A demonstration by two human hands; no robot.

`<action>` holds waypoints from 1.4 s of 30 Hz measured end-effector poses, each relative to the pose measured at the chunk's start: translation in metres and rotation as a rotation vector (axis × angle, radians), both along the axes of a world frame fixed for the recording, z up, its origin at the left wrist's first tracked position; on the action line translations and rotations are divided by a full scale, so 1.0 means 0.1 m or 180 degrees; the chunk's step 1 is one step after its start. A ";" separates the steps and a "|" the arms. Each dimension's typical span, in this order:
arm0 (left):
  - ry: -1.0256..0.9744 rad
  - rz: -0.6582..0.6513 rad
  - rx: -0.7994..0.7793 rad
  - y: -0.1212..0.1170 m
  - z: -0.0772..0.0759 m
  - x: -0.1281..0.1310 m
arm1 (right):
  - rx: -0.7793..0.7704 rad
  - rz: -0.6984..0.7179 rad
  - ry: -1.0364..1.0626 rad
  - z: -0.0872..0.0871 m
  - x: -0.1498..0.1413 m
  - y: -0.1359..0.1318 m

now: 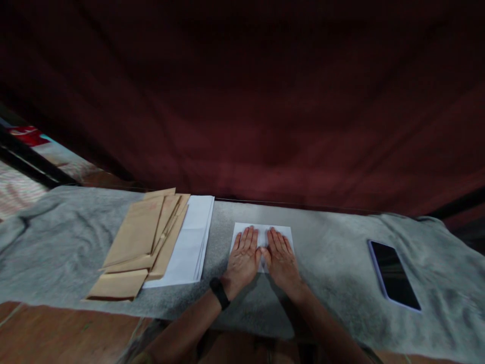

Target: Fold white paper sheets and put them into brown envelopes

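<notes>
A white sheet of paper (263,228) lies flat on the grey cloth, its far edge and corners showing past my fingers. My left hand (244,255) rests palm down on its left half, fingers stretched out, with a dark band around the wrist. On the right half my right hand (279,258) lies flat too, fingers extended. The two thumbs meet or nearly meet over the middle of the paper. Much of the sheet is hidden beneath both palms.
Left of my hands, several brown envelopes (138,227) overlap a stack of white paper (191,237). A phone with a purple edge (394,275) lies at the right. Grey cloth (329,263) covers the surface. A dark red curtain (265,126) hangs behind; tiled floor (68,328) shows below.
</notes>
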State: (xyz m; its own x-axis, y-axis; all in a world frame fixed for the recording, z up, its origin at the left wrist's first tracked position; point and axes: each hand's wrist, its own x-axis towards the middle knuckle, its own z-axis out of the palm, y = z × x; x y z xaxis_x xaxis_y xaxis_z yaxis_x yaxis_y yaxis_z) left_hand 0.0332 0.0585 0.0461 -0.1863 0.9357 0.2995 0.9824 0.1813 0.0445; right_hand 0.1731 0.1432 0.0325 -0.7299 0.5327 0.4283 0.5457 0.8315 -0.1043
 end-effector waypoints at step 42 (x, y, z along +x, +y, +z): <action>0.0038 0.0075 -0.0084 0.02 0.11 -0.06 | -0.0017 -0.0377 -0.0157 0.01 0.17 0.09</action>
